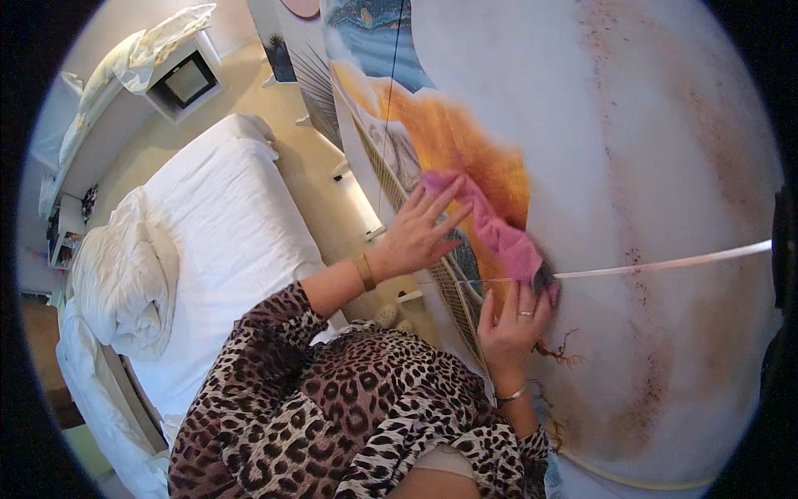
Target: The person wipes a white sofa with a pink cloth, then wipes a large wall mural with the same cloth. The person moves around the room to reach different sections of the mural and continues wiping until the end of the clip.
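A crumpled pink cloth point(502, 234) lies stretched between my two hands against a large glossy panel point(499, 150) printed in a marbled pattern of white, orange and blue. My left hand point(418, 237), with a gold-coloured band at the wrist, holds the cloth's upper end to the panel with spread fingertips. Lower down, my right hand point(514, 324) has its fingers on the other end, beside a dark grey patch of the cloth. A ring and a metal bracelet point(512, 395) are on that side. The fingertips of the right hand are partly hidden by the cloth.
A bed with a white sheet point(230, 206) stands to the left, a bunched duvet point(134, 280) on it. Pale floor point(293, 143) runs between bed and panel. A bright strip point(661, 264) crosses the panel at right. A white cabinet point(187, 81) stands at upper left.
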